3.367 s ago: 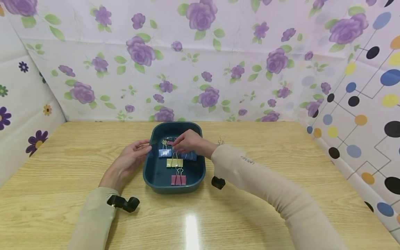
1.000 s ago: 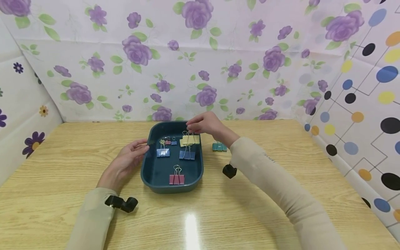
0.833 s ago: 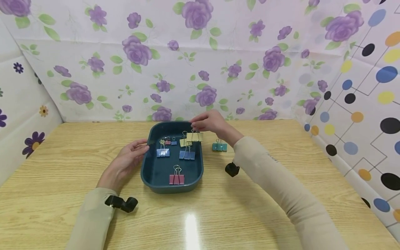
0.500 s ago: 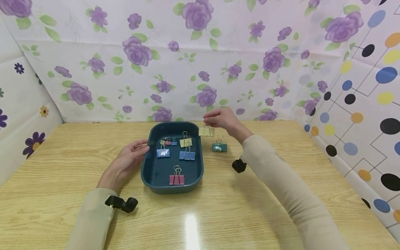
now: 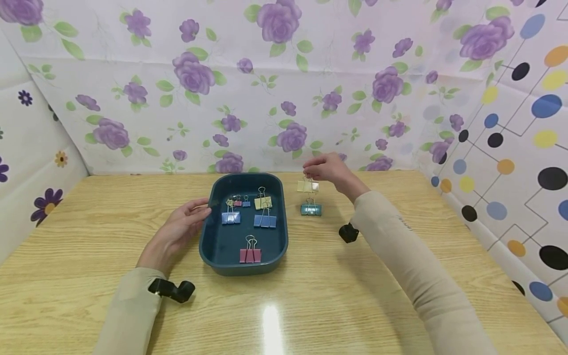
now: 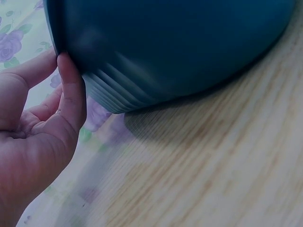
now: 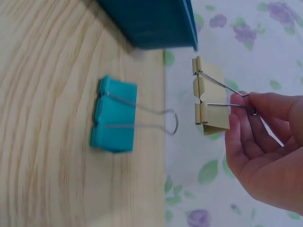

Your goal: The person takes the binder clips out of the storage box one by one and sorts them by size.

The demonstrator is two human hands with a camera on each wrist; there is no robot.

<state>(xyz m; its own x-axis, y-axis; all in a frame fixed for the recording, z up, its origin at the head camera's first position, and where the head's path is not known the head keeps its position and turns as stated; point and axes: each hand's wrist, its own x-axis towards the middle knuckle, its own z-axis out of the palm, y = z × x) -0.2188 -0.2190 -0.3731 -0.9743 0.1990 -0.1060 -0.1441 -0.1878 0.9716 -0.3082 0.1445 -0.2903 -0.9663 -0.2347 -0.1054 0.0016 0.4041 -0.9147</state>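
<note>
My right hand (image 5: 333, 170) pinches a large pale-yellow binder clip (image 5: 307, 187) by its wire handles, with the body hanging down. In the right wrist view, the yellow clip (image 7: 210, 97) is held beside a teal binder clip (image 7: 113, 116) that stands on the table with its handles up. To the left is a dark teal plastic bin (image 5: 244, 270). My left hand (image 5: 179, 229) holds the bin's left rim between thumb and fingers, as the left wrist view shows. Inside the bin lie a red clip (image 5: 250, 255), a smaller yellow clip (image 5: 263, 202) and a blue clip (image 5: 265, 221).
Another blue clip (image 5: 230, 218) and a tiny blue clip (image 5: 246, 203) with a tiny red clip (image 5: 237, 203) lie in the bin too. The wooden table (image 5: 337, 305) ends at a flowered cloth wall (image 5: 248, 113) close behind. A dotted cloth (image 5: 510, 167) hangs at the right.
My right hand has lifted the large yellow clip out of the bin and carried it right, past the rim, to behind the teal clip. My left hand has stayed at the bin.
</note>
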